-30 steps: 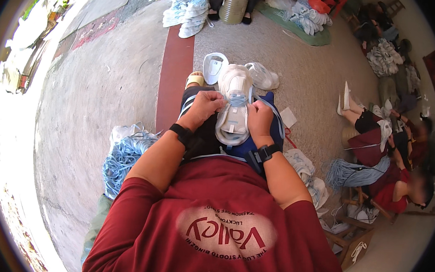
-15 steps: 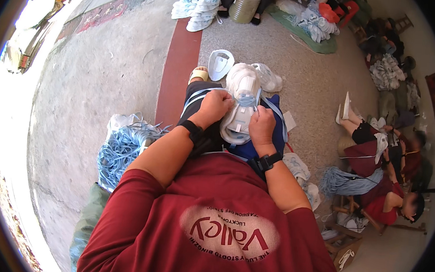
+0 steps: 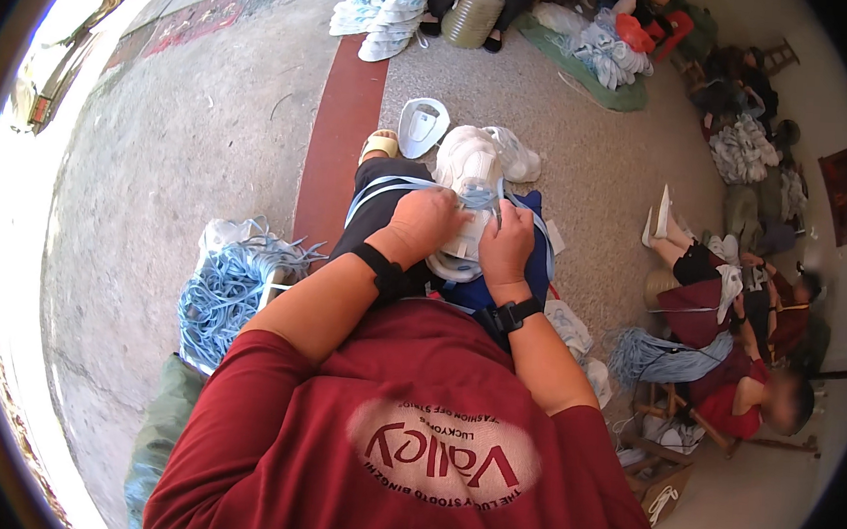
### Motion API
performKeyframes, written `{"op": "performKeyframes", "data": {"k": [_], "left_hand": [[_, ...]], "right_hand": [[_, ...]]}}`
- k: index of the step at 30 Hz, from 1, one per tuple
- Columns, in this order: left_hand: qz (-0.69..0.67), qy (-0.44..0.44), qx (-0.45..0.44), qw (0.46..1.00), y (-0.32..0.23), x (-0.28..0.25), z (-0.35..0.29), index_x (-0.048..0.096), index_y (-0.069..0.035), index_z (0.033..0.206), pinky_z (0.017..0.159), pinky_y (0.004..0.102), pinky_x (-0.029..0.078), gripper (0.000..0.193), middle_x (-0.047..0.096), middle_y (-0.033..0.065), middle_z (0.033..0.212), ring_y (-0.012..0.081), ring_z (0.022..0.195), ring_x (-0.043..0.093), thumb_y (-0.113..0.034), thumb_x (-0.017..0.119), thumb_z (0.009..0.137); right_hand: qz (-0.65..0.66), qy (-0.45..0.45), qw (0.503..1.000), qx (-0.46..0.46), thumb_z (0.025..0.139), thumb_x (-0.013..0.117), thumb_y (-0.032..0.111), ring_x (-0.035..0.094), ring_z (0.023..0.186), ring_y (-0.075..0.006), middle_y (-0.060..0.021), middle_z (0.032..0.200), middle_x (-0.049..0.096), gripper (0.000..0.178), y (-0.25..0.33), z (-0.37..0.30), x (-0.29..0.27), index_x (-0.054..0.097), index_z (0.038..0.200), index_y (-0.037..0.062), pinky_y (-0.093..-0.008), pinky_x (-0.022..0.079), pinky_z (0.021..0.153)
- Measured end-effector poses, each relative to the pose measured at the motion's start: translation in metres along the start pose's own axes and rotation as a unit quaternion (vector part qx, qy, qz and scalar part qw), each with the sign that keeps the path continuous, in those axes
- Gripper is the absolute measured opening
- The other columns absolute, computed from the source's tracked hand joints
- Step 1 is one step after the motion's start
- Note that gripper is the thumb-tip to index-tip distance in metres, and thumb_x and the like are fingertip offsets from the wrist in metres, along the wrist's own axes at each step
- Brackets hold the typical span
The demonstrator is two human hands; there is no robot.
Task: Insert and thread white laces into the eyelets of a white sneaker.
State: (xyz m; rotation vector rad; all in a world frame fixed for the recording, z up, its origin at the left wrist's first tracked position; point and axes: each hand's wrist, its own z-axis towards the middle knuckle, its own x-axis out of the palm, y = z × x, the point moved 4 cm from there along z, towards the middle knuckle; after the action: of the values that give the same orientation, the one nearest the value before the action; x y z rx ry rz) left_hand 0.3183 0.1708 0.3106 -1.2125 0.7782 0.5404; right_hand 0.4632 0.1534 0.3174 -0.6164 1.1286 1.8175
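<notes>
At far left, a heap of pale-blue laces (image 3: 215, 308) stands beside the person's left forearm. To its right, a reddish-brown stripe (image 3: 335, 133) crosses the grey floor, and a pale-yellow sandal (image 3: 380, 145) is worn on the left foot. Strands of blue lace arch over the dark trouser leg (image 3: 368, 213) toward the shoe. Beyond the foot, a white oval piece (image 3: 422, 127) lies on the floor.

The left grip (image 3: 424, 222), above a black wristband (image 3: 384, 270), curls over the near left side of the white shoe (image 3: 469, 159), partly covering it; its fingertips are blurred and partly hidden, so whether they are clamped on a lace cannot be told. The shoe, centre, lies on the lap between the two grips, toe pointing away from the person and heel opening toward the body. Its blue lace (image 3: 477, 199) crosses the throat just beside both sets of fingertips.

The right grip (image 3: 508, 241) is at the shoe's right edge, thumb and forefinger together, pinched on the blue lace; the toe lies forward and to the left of it. Past the toe rests another white shoe (image 3: 519, 156). Blue cloth (image 3: 534, 257) shows beneath and beside the right grip. Farther right, near a seated co-worker (image 3: 747, 405) in red, hangs a bundle of blue laces (image 3: 665, 357).
</notes>
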Motion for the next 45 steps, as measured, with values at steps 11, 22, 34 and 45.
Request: {"op": "performKeyframes", "data": {"k": [11, 22, 34, 45], "left_hand": [[-0.149, 0.021, -0.045, 0.988, 0.033, 0.018, 0.009, 0.067, -0.003, 0.085, 0.076, 0.0401, 0.048, 0.019, 0.064, 0.0208, 0.085, 0.0348, 0.084, 0.061, -0.013, 0.053, 0.077], [-0.148, -0.082, 0.011, 0.986, 0.012, -0.005, -0.005, 0.064, -0.005, 0.093, 0.068, 0.032, 0.048, 0.021, 0.06, 0.0087, 0.078, 0.0229, 0.071, 0.06, -0.005, 0.061, 0.073], [0.007, -0.02, 0.237, 0.971, -0.01, -0.02, -0.001, 0.061, -0.008, 0.073, 0.068, 0.036, 0.044, 0.008, 0.055, 0.0062, 0.074, 0.0251, 0.074, 0.053, -0.015, 0.063, 0.073], [0.16, -0.032, 0.208, 0.964, -0.012, -0.009, 0.005, 0.056, -0.007, 0.071, 0.069, 0.0368, 0.045, 0.012, 0.057, 0.0068, 0.074, 0.0243, 0.077, 0.054, -0.017, 0.055, 0.077]], "right_hand": [[0.008, 0.072, 0.986, -0.147, 0.07, 0.061, 0.005, 0.054, 0.073, -0.0317, -0.0147, 0.077, 0.053, 0.007, 0.03, 0.005, 0.024, 0.058, 0.075, 0.0014, -0.0397, 0.044, 0.064], [-0.015, 0.054, 0.985, -0.161, 0.069, 0.056, 0.003, 0.052, 0.067, -0.0316, -0.0131, 0.073, 0.05, 0.003, 0.019, -0.012, -0.01, 0.053, 0.068, 0.003, -0.041, 0.043, 0.06], [0.034, 0.082, 0.988, -0.122, 0.068, 0.061, 0.006, 0.055, 0.073, -0.0322, -0.015, 0.072, 0.054, 0.009, 0.007, 0.005, -0.017, 0.056, 0.075, 0.0017, -0.0399, 0.047, 0.061], [-0.175, 0.216, 0.914, -0.295, 0.069, 0.057, 0.008, 0.062, 0.07, -0.0273, -0.0125, 0.068, 0.061, 0.007, 0.013, 0.031, -0.006, 0.063, 0.068, 0.0036, -0.0368, 0.052, 0.058]]}}
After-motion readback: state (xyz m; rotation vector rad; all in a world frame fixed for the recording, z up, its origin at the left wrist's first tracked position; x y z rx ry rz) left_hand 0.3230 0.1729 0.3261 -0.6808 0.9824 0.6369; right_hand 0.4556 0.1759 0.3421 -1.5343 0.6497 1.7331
